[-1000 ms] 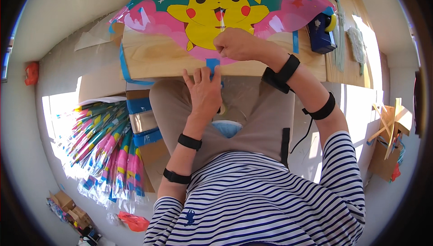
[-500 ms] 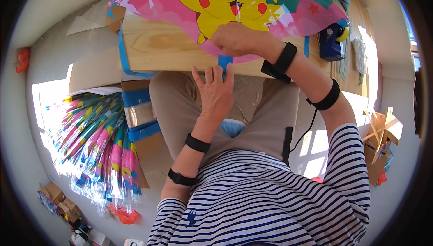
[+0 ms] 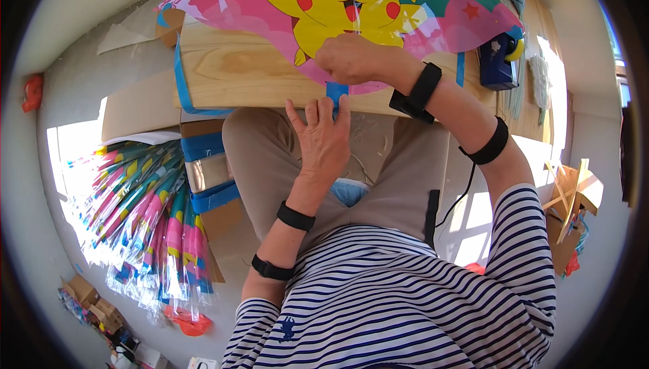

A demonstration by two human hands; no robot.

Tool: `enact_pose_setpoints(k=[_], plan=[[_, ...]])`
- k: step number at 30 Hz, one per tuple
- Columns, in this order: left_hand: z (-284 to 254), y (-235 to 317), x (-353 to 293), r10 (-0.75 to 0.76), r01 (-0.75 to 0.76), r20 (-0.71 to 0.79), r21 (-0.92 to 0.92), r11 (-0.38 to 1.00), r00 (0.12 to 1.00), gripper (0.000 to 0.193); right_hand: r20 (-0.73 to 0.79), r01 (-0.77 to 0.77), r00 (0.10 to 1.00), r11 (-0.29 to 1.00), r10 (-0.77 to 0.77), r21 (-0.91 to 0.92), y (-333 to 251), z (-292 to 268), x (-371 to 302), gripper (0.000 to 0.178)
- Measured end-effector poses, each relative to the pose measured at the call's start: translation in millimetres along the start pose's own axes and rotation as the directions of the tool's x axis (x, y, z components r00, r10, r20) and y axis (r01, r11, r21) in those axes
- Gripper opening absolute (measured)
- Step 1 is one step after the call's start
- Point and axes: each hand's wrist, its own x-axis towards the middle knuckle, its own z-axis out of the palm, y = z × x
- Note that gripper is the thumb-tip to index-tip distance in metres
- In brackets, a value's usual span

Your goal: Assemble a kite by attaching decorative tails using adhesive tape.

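A kite-like plastic sheet (image 3: 230,4) in pink, green and yellow, printed with a cartoon creature, lies over the far part of the wooden table. My right hand (image 3: 355,61) is closed in a fist above the sheet's lower middle edge; what its fingers hold is hidden. Just below it, a short blue strip (image 3: 337,89) runs from the sheet's edge toward the table's near edge. My left hand (image 3: 319,132) has its thumb and a finger at the strip's lower end, and its other fingers are spread at the table edge (image 3: 257,95).
Blue bands (image 3: 181,78) cross the table at both sides. A dark blue tape dispenser (image 3: 497,64) and thin sticks stand at the right. Left of my legs lies a pile of wrapped colourful bundles (image 3: 145,213). Cardboard with wood pieces (image 3: 568,200) sits at the far right.
Both hands hold almost the same places. The view has shifted very slightly; nothing has been taken up or let go.
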Motion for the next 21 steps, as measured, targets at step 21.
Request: enact_pose_setpoints(k=[21], plan=[[4.0, -0.2, -0.1, 0.032, -0.029, -0.041, 0.061, 0.998, 0.999, 0.056, -0.02, -0.026, 0.999, 1.0, 0.026, -0.005, 3.3, 7.4, 1.8, 0.013]])
